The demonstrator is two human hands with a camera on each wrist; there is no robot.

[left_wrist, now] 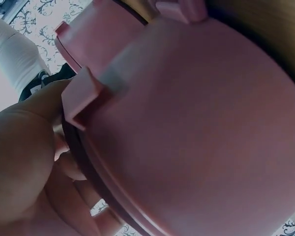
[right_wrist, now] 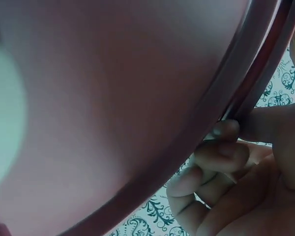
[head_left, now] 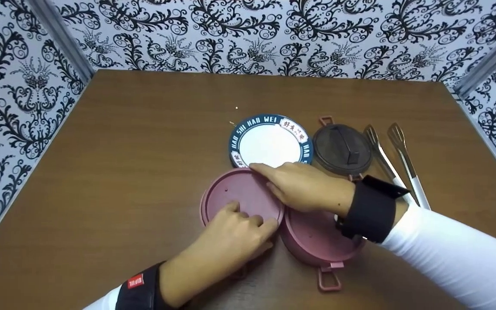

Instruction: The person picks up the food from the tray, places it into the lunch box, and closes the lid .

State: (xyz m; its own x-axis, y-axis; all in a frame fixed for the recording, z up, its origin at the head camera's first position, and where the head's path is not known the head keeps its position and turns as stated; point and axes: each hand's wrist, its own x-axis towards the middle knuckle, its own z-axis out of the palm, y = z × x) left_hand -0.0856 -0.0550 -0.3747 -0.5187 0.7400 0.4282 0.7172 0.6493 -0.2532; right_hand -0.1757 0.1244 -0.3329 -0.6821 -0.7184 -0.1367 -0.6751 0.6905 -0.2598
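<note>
A round pink food container stands in front of me, its inside facing up. My left hand grips its near right rim, with the index finger reaching over the inside. In the left wrist view, the container's wall and a pink clip show close to the thumb. My right hand holds the far right rim of this same container. Under the right wrist sits a second pink container, partly covered by the forearm. The right wrist view shows curled fingers close by a pink rim.
Beyond the containers lies a white plate with a blue lettered rim. Right of it rests a dark round lid with pink clips. White-handled tongs lie further right on the brown table. Patterned walls enclose the table.
</note>
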